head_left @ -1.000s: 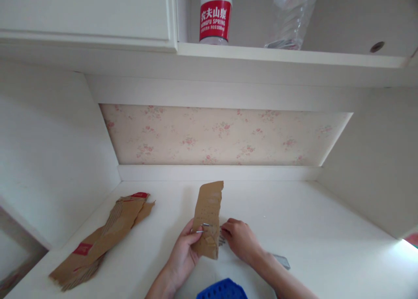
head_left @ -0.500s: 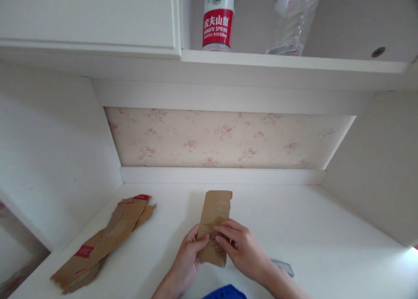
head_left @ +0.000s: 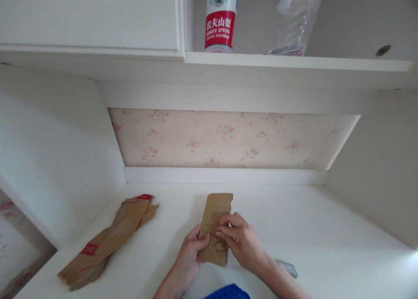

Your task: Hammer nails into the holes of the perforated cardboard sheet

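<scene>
the cardboard strip (head_left: 218,206) stands almost upright over the desk (head_left: 310,229), at six o'clock of the view and just above the near edge, held between both hands. the left hand (head_left: 189,256) is curled round its lower left edge, thumb on the front and fingers hidden behind. the right hand (head_left: 244,246) is closed to a pinch, fingertips bent onto the strip's face about halfway down at its right side; whether something small sits between those fingertips cannot be told. the strip already shows rows of small holes or dots over its middle and a paler patch near its lower end, so the work on it looks partly done, with the torn top end bare; how much of the lower part is worked is hidden by the fingers. counted: one strip in hand; one loose pile of cardboard pieces (head_left: 111,238) lying flat at eight o'clock, well apart from the hands, at least two of them with red marks, the exact number lost in the overlap; one blue object (head_left: 228,293) cut by the frame at six o'clock, just below the wrists; one grey metal piece (head_left: 290,269) at four o'clock beside the right forearm; two bottles on the shelf (head_left: 326,63) at twelve o'clock, a red-labelled bottle (head_left: 220,24) and a crumpled clear bottle (head_left: 294,24) to its right.
</scene>
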Available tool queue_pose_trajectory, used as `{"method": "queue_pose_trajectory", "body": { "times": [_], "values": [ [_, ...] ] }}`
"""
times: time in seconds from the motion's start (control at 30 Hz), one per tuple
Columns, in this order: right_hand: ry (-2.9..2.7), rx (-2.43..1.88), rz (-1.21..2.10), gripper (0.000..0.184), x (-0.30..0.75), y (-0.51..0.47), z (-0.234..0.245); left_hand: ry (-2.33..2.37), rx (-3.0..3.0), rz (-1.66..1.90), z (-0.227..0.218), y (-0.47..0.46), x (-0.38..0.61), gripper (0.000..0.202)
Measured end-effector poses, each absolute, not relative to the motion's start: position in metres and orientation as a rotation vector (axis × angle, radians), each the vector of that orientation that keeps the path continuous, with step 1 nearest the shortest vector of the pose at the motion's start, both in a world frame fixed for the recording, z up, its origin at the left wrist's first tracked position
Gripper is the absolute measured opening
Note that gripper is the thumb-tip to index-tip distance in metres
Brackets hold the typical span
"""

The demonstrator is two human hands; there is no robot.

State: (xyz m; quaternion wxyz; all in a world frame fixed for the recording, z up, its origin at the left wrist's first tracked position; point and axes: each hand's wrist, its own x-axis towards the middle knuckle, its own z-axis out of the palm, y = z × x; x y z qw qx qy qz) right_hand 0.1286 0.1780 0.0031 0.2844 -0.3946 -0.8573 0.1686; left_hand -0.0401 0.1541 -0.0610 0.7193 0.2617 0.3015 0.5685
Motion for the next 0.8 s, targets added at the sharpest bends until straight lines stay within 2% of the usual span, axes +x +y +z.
{"method": "queue_pose_trajectory", "body": {
  "times": [0.5,0.8],
  "values": [
    [-2.33,-1.031,0.472,0.024,0.1322,0.1823,0.0013,0.657,0.553,1.274,-0.0594,0.1525,-0.0407,0.031],
    [-2.144,-1.015,0.701,0.023,0.1366,0.1763,0.0048,0.618,0.517,1.291,-0.0621,0.1511,-0.0396,0.031]
  ]
}}
